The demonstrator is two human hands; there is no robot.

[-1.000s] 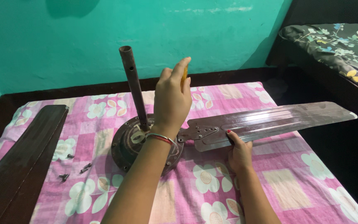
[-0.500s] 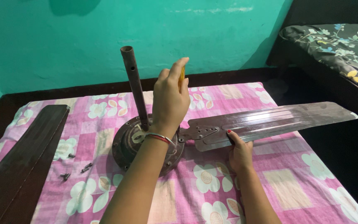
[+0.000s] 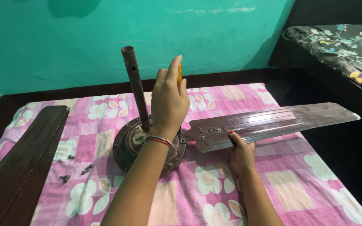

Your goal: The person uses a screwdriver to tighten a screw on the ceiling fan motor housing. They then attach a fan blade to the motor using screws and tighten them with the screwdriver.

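Observation:
A brown ceiling fan motor (image 3: pixel 133 146) with an upright rusty rod (image 3: pixel 135 86) lies on a pink flowered cloth (image 3: pixel 214 184). My left hand (image 3: pixel 169 100) is raised over the motor, closed around a yellow-handled screwdriver (image 3: pixel 179 72) held upright; its tip is hidden behind the hand. One metal fan blade (image 3: pixel 273 123) reaches from the motor to the right. My right hand (image 3: pixel 241 152) rests under that blade's near edge, close to its bracket (image 3: pixel 202 134), thumb on the metal.
A detached dark fan blade (image 3: pixel 19 163) lies along the cloth's left side. A few loose screws (image 3: pixel 76 169) lie between it and the motor. A teal wall stands behind. A bed with a dark flowered cover (image 3: pixel 340 46) is at the upper right.

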